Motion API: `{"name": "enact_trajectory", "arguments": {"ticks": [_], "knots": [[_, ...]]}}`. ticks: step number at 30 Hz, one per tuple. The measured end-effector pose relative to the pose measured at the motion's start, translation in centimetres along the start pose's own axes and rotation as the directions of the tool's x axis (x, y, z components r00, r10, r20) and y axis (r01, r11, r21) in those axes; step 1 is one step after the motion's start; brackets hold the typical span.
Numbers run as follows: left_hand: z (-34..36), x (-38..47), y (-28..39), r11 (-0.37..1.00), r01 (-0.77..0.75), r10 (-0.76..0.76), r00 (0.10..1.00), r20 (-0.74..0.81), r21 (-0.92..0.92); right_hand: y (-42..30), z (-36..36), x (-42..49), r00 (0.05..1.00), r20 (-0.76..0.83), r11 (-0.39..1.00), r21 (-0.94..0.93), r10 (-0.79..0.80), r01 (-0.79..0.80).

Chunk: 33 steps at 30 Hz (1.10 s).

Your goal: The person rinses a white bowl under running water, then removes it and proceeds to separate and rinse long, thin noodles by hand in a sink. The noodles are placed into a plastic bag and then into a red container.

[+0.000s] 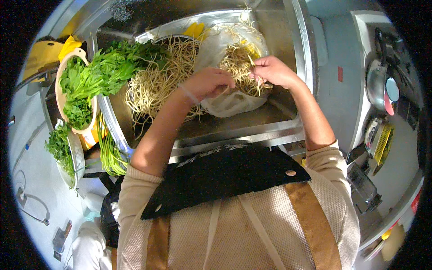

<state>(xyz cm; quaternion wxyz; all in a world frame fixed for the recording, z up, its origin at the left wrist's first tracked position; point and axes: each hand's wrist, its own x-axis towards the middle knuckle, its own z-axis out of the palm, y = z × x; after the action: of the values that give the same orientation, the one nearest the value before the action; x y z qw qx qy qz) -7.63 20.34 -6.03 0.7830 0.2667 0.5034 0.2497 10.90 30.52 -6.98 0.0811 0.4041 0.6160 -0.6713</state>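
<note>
Long, thin, pale roots (145, 91) lie in a tangled heap in a stainless steel sink (233, 128). To the right of the heap sits a translucent plastic bag (236, 105), its mouth spread wide around more roots (233, 60). Over the bag's left side is my left hand (211, 83), fingers curled; a thin strand seems to show by its fingertips, but whether it is gripped is unclear. My right hand (272, 71), at the bag's right edge, pinches a few short pieces of root between thumb and fingers.
Leafy green vegetables (114, 67) spill from a beige oval basin (60, 91) onto the heap's left. Green stalks (113, 152) and a white colander (77, 155) with greens are nearby. Yellow gloves (194, 30) lie behind the roots. A pan (375, 84) stands far right.
</note>
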Motion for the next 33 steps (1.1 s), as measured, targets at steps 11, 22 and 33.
{"name": "enact_trajectory", "arguments": {"ticks": [11,22,33], "knots": [[0.0,0.9,-0.1,0.974,-0.196,0.228,0.86,-0.456,0.116,0.5,1.9,0.4,0.981,-0.148,0.947,0.312,0.124,-0.073],[3.6,1.3,0.0,0.896,-0.443,0.355,0.7,-0.619,0.013,0.5,5.5,-1.2,0.979,0.03,0.774,0.608,0.204,-0.18],[-4.3,-6.4,-1.9,0.649,0.421,0.379,0.543,-0.749,0.634,5.8,3.1,2.4,0.987,0.075,0.683,-0.729,0.14,-0.041]]}}
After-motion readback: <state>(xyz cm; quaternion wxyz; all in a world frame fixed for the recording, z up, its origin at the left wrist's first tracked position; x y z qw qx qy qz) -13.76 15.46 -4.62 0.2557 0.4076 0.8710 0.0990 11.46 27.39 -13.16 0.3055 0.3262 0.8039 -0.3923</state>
